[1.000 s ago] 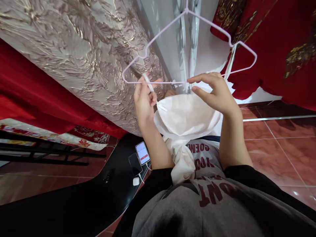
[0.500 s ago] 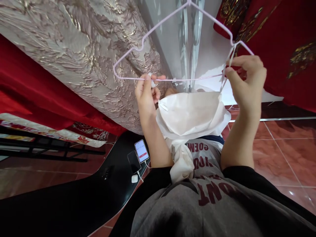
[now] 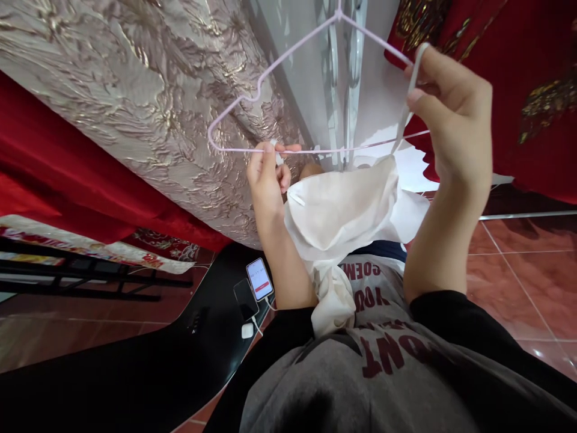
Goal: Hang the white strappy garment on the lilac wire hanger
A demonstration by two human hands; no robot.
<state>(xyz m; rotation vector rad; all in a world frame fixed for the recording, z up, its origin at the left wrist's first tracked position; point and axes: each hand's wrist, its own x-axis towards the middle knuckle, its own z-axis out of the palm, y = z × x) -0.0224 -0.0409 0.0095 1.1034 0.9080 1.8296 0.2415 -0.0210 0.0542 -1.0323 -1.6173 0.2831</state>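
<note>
A pale pink clothes hanger (image 3: 295, 51) is held up in front of me, hook end away. My left hand (image 3: 267, 180) is closed round its bottom bar near the left end, with a bit of white strap (image 3: 273, 145) between the fingers. Below the bar hangs a white garment (image 3: 342, 201) with thin straps, its lower part bunched against my shirt. Pinched between thumb and fingers of my right hand (image 3: 457, 114) is the garment's right strap (image 3: 402, 117), pulled up taut beside the hanger's right arm. That hand hides the hanger's right end.
A textured pinkish fabric (image 3: 166, 108) hangs at the left, and red cloth with gold patterns (image 3: 509, 78) at the right. On a black glossy bench (image 3: 198, 337) lie two phones (image 3: 259, 279) with cables and a small white case (image 3: 247, 330). Red tiles cover the floor.
My right hand has lifted the right strap up and away from the hanger's notch, raising the garment's right edge. My left hand keeps its hold; the hanger has dropped slightly in view.
</note>
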